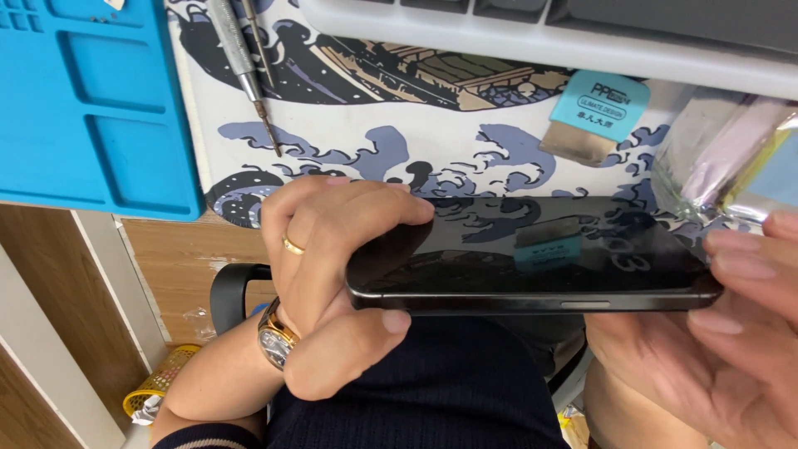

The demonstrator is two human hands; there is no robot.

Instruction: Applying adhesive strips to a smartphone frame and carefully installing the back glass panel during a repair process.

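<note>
Black phone (532,254) edgewise between left hand (332,274) and blurred, perhaps gripping, right hand (731,333).

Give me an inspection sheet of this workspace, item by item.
Surface: wave-print desk mat.
Job's things: black phone, held level, dark screen up.
Clutter: blue tray mat, two screwdrivers, blue-handled scraper, clear film packet, keyboard edge.
Hands: left hand grips the phone's end; right hand holds the other end.
Cables: nothing seen.
Surroundings: yellow basket on wooden floor.
</note>
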